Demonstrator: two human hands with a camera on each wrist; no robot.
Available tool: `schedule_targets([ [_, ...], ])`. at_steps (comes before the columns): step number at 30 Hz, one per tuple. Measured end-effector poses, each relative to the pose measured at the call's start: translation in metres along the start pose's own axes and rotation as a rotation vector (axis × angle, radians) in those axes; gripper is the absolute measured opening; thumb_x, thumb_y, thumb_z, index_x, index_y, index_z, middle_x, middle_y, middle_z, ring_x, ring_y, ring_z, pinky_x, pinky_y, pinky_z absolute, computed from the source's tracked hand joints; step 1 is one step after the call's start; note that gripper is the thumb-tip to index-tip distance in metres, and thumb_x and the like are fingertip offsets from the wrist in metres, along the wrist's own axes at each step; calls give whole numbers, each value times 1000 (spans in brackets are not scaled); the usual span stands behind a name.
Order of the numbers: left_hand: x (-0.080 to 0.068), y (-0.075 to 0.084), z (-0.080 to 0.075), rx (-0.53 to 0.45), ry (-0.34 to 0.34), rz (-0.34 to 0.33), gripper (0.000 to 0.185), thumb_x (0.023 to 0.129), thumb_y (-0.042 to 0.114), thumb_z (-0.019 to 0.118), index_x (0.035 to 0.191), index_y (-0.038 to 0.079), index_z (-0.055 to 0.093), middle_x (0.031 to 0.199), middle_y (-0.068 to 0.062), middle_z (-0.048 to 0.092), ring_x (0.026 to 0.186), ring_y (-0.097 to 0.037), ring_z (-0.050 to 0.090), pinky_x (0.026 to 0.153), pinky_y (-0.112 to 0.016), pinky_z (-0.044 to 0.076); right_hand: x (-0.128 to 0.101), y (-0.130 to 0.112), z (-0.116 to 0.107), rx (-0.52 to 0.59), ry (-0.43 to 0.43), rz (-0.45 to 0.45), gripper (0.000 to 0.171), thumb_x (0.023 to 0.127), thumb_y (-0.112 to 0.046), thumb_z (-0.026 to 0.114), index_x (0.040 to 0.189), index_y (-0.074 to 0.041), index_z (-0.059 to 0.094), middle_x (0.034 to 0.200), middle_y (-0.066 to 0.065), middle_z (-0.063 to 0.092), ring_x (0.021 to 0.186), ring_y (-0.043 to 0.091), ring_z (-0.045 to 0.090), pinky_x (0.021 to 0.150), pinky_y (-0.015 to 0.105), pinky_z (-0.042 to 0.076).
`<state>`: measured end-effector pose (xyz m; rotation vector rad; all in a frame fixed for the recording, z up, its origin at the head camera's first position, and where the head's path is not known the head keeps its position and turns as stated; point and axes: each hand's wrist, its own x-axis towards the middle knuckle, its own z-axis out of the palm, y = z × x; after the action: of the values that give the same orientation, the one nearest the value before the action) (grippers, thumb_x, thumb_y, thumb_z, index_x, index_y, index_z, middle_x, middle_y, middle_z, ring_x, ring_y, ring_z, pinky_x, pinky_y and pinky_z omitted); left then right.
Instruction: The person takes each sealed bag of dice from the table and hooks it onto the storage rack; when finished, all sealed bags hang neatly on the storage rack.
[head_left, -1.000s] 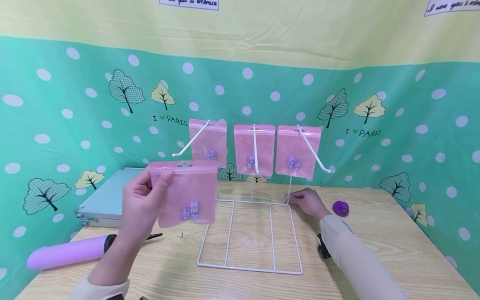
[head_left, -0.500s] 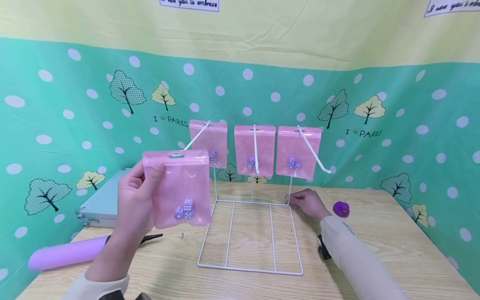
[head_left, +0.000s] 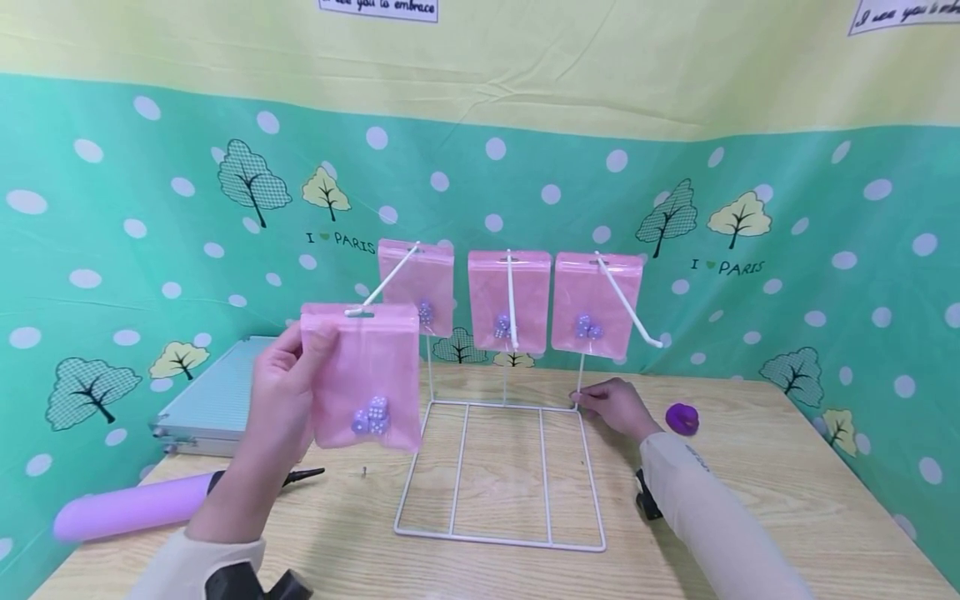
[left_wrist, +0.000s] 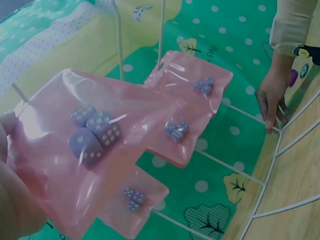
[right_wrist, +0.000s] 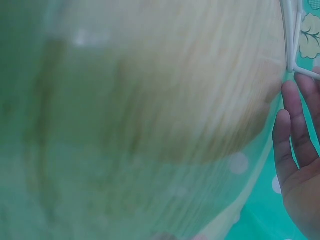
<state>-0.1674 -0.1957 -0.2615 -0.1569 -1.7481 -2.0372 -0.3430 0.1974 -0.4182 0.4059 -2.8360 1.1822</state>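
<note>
My left hand [head_left: 281,400] pinches a pink zip bag [head_left: 367,367] by its upper left side, thumb in front. Purple dice [head_left: 372,415] with white dots lie in its lower part. The bag's hang hole lines up with the upturned tip of the left hook [head_left: 382,283] on a white wire display rack [head_left: 501,542]. Similar pink bags with dice hang on the left, middle and right hooks: a left bag [head_left: 435,279], a middle bag [head_left: 487,292] and a right bag [head_left: 573,292]. My right hand [head_left: 618,406] holds the rack's rear right corner at the foot of its post.
A ribbed light blue case [head_left: 217,383] lies at the back left of the wooden table [head_left: 787,483]. A lilac cylinder with a black nozzle [head_left: 135,506] lies in front of it. To the right of my right hand sits a small purple object [head_left: 682,417]. A patterned cloth hangs behind.
My left hand first drew the bag left and up, then brought it slightly right, so its hole now meets the left hook's tip. My right hand has stayed at the rack's corner.
</note>
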Motion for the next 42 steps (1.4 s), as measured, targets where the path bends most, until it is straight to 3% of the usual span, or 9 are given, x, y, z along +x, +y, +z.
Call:
schedule_targets([
  [11,14,-6,1,28,22,-28,20,100,29,67,117,18,71,99,-2,64,84,-13,62,74,-25,60,-1,0,0,-4,0,-1,26,99,-24,69,110,-1,77,93,11,77,75,17,71,92,51,54],
  [17,26,-12,6,79,59,3,19,99,28,70,114,18,72,95,-1,65,83,-13,62,73,-23,59,-1,0,-1,-3,4,-9,25,99,-23,69,108,-1,77,84,7,76,74,17,69,94,51,53],
  [23,41,-22,11,60,97,33,7,97,22,73,102,18,75,83,0,65,76,-12,61,68,-21,57,-1,0,-1,-3,7,-21,24,99,-22,69,107,-1,78,83,6,76,74,17,70,93,51,53],
  [31,56,-29,18,114,118,41,18,95,30,75,106,15,73,82,0,64,74,-11,60,66,-19,57,0,2,0,-14,2,-9,25,99,-25,69,107,-3,78,80,3,75,74,16,68,94,52,52],
  [42,76,-35,28,187,160,3,20,94,33,76,101,15,72,82,5,65,74,-9,60,64,-18,55,0,2,0,-22,-6,-8,27,99,-26,69,108,-3,78,82,5,76,74,16,69,95,52,53],
])
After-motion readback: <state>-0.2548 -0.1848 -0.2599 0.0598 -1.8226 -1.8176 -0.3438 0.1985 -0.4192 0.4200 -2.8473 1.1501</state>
